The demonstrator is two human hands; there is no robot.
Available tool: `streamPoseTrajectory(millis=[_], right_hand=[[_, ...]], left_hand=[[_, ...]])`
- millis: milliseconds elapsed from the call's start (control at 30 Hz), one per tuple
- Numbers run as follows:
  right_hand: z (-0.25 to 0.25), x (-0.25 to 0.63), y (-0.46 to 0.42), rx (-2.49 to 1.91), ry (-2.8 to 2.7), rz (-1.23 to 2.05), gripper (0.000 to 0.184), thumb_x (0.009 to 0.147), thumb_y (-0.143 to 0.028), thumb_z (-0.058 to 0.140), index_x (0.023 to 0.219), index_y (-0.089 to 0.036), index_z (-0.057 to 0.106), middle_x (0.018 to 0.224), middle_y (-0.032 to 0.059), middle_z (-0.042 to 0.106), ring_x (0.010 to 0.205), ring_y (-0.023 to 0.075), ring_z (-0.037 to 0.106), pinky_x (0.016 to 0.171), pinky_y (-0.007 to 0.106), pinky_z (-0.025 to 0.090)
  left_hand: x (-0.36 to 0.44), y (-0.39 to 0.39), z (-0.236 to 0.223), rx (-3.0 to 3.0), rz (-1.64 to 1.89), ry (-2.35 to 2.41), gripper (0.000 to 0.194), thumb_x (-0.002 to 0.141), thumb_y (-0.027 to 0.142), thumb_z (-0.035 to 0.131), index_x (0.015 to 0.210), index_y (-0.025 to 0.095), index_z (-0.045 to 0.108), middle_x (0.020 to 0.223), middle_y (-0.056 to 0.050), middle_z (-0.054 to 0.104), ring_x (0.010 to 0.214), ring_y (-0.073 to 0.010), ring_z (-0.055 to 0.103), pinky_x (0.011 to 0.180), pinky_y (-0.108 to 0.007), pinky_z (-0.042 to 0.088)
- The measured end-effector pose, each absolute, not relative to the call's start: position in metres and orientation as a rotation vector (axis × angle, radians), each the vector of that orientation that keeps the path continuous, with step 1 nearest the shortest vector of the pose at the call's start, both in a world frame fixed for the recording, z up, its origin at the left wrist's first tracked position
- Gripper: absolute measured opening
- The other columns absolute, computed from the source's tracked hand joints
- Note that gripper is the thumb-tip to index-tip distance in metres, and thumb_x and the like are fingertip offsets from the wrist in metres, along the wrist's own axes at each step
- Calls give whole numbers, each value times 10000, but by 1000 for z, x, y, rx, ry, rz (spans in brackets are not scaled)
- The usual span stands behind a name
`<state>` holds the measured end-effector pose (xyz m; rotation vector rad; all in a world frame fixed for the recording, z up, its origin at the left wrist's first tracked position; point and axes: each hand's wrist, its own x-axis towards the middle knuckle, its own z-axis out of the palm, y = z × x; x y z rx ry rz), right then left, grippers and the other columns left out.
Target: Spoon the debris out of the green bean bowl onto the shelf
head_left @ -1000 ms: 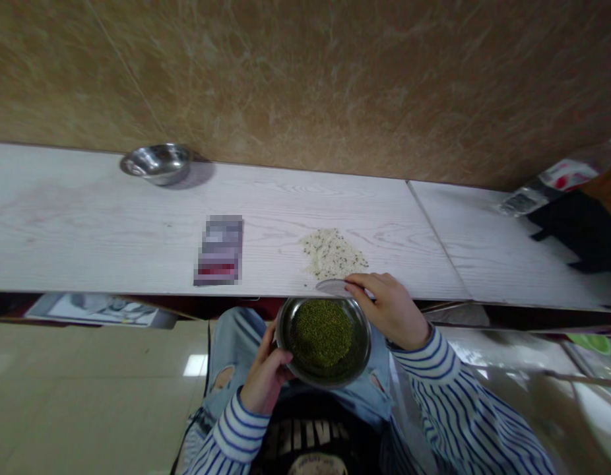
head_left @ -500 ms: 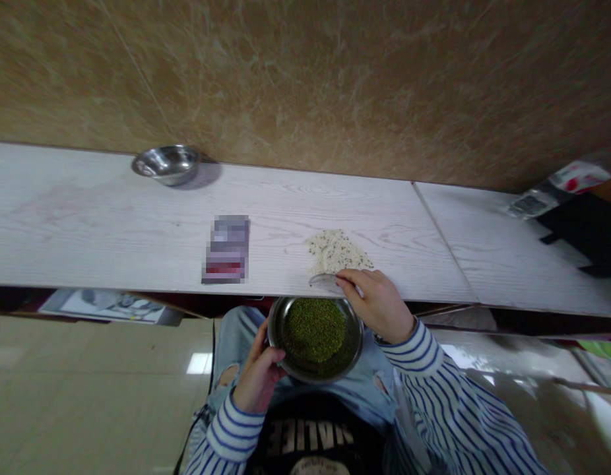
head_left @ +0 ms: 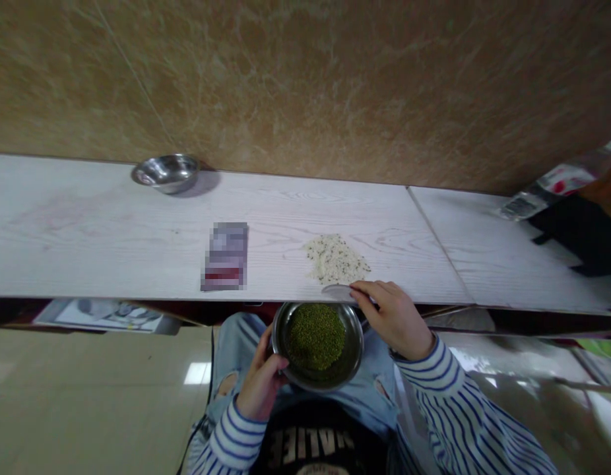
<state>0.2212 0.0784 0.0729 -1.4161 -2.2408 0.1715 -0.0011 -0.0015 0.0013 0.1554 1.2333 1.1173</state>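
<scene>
My left hand (head_left: 262,384) is closed on the rim of a steel bowl (head_left: 355,356), thumb on top. Green mung beans (head_left: 316,336) lie in the bowl, which is just below the front edge of the white counter. Between the thumb and fingers of my right hand (head_left: 390,315) is a thin, curved, see-through piece (head_left: 335,290), perhaps plastic; its exact kind is unclear. It rests low at the counter's edge, right above the bowl. Just beyond it spreads a pile of white grains (head_left: 338,258), like rice, dotted with green beans.
A second steel bowl (head_left: 167,174) stands at the back left against the marbled wall. Left of the pile lies a flat blurred-out item (head_left: 226,257). Plastic packaging (head_left: 538,194) and a black object (head_left: 582,231) sit at the right. Below the counter is an open drawer (head_left: 112,316).
My right hand has drawn the see-through piece slightly right and toward me, away from the pile. The left hand still holds the bowl. The whole view has shifted a little.
</scene>
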Motion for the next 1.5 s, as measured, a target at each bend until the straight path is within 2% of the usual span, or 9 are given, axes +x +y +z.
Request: streamPoseTrajectory(millis=[433,900,1167,1300,1500], right_hand=[[67,217,100,-1500,-2242,36,202,943,-252,467,1036,-177,630,925,77,725,843,204,658,767,337,441],[72,231,111,-1502,-2217,-38,241,950,-281,433,1028,-184,639,908,79,726,799,204,654,740,348,437],[74,222,107,-1471,-2246,-206,219,952,-250,450,1018,-170,642,881,78,724,796,194,636,711,332,380],[75,219,101,-1437,-2309,-174,216,955,-243,449,1018,-172,642,845,66,716,796,187,627,712,322,370],[75,226,95,-1430,-2271,-103,209,951,-240,459,1029,-174,641,912,67,718,838,185,632,752,323,386]], left_hand=[[1,0,3,167,1114,1249,746,550,138,606,1277,283,520,1108,-28,614,828,-202,535,593,-306,460],[3,1,1,162,1123,1229,709,562,124,599,1250,289,556,1079,-31,631,841,-203,542,606,-296,471],[3,-1,-2,149,1121,1235,727,547,138,604,1255,293,549,1099,-23,623,842,-209,543,586,-303,473],[2,-1,2,147,1111,1252,755,548,141,608,1284,289,522,1058,-23,624,800,-202,541,557,-294,462],[3,0,4,151,1111,1234,721,560,129,599,1261,284,517,1067,-18,614,821,-201,539,578,-304,479]])
